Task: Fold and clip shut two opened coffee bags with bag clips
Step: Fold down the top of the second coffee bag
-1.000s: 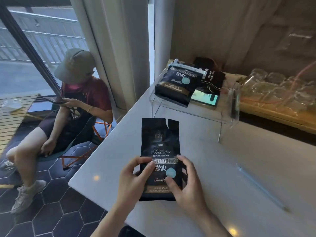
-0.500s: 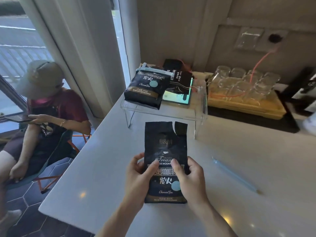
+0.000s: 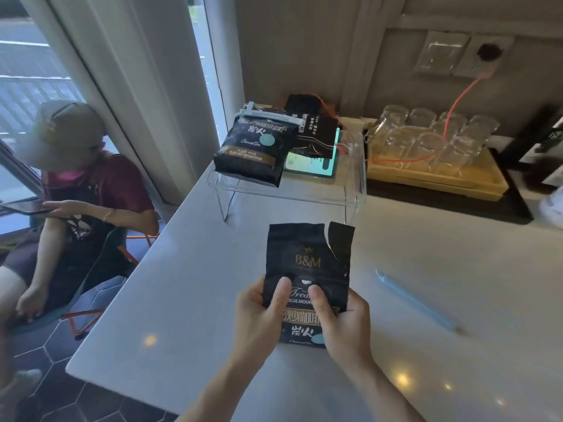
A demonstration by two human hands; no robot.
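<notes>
A black coffee bag (image 3: pixel 307 254) with a torn-open top is held upright over the white table (image 3: pixel 189 300). My left hand (image 3: pixel 259 318) grips its left side with the thumb across the front. My right hand (image 3: pixel 341 321) grips its right side, thumb on the front too. A second black coffee bag (image 3: pixel 253 150) lies on a clear acrylic stand (image 3: pixel 292 190) at the back, with a pale clip (image 3: pixel 268 117) across its folded top. A light blue bag clip (image 3: pixel 414 303) lies on the table to the right of my hands.
A person sits on a chair (image 3: pixel 70 193) at the left, beside the table's edge. A lit tablet (image 3: pixel 313 159) and a dark pouch (image 3: pixel 313 129) share the stand. Several upturned glasses (image 3: pixel 426 138) stand on a wooden tray (image 3: pixel 432 175) at the back right.
Both hands have lifted the bag off the table and slid up its sides to grip it. The view has swung right and up.
</notes>
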